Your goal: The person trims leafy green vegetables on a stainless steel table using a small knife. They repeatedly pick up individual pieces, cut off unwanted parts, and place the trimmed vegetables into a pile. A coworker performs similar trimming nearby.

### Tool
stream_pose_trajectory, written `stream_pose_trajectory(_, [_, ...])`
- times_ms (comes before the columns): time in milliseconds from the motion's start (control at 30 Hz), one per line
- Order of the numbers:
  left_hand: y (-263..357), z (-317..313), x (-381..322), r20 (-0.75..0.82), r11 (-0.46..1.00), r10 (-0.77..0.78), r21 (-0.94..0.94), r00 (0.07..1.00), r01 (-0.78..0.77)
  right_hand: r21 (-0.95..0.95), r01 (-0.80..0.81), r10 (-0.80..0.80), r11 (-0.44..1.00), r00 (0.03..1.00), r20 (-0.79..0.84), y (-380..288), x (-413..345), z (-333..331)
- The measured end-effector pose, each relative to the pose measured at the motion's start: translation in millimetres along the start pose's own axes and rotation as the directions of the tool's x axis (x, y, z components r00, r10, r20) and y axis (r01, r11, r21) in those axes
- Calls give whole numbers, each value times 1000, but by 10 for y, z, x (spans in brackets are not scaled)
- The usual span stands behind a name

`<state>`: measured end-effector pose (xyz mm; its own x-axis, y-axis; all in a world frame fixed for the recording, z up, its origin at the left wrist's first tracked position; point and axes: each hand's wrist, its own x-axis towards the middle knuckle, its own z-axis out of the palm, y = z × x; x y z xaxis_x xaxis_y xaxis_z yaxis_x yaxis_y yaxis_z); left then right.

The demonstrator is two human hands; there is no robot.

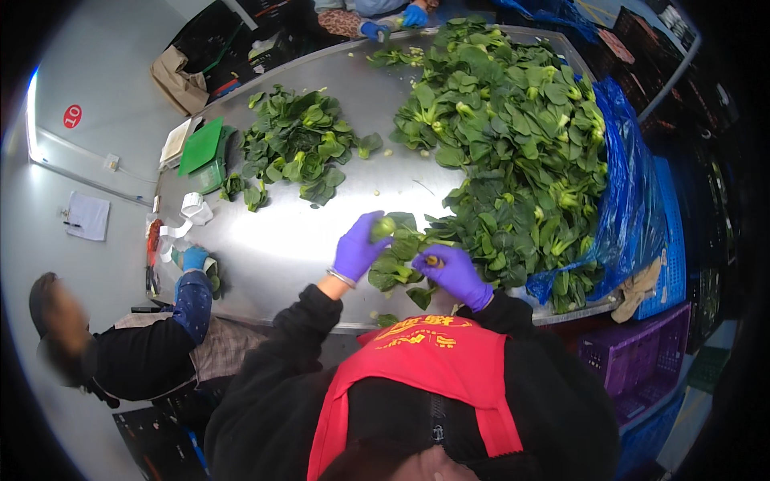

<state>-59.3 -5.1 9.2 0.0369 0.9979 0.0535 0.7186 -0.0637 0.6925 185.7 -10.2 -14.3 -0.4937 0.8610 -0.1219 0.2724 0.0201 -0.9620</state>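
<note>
In a purple glove, my left hand grips a head of bok choy by its pale base, with the leaves pointing right. My right hand, gloved alike, is closed around a small tool with a yellowish-brown handle; its blade or tip cannot be made out. Loose bok choy lies on the metal table between and below my hands. Just beyond my right hand begins a large heap of bok choy. A smaller pile sits farther off to the left.
A blue plastic sheet borders the heap at right, near a purple crate. A green-topped scale and a label roll stand at left. One co-worker's gloved hand holds greens there; another's hands work at the far edge.
</note>
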Motion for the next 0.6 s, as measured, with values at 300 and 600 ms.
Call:
stream_pose_trajectory(300, [-502,-874,1477,-332,779,453,599,827,-186,165,45,-40,985,999,-34,85,50,-12])
stream_pose_trajectory(600, [-1530,753,2349,-114,974,157,181,981,-135,195,-23,47,980,992,-119,149,104,-203])
